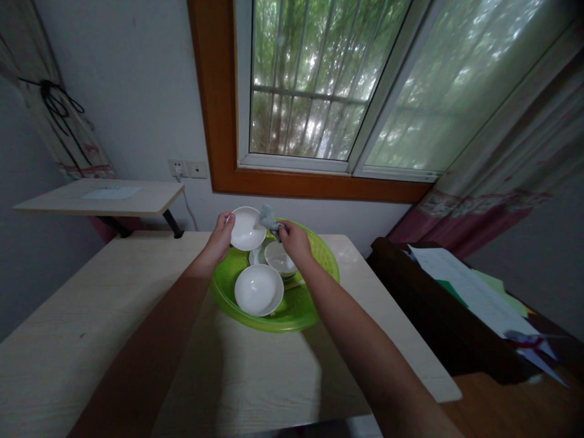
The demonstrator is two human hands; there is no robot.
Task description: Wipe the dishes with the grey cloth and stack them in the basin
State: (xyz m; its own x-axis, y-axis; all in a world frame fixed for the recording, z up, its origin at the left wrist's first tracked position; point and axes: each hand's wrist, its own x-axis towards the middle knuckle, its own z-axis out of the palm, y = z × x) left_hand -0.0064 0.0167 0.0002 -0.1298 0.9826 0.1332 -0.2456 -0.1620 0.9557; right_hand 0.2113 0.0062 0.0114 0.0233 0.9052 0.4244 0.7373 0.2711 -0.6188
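My left hand point(220, 237) grips a small white bowl point(247, 229) by its left rim and holds it tilted above a round green basin point(319, 286). My right hand point(295, 240) is closed on a grey cloth point(269, 217) that touches the bowl's right edge. Inside the basin lie a larger white bowl point(258, 289) at the front and another white bowl point(279, 258) behind it, just under my right hand. A thin stick-like utensil point(296, 283) lies beside them.
The basin sits on a pale wooden table point(114, 328) below a window point(319, 79). A small side shelf point(100, 198) stands at the back left near wall sockets point(187, 168). A dark cabinet with papers point(474, 292) is at the right, beside a curtain.
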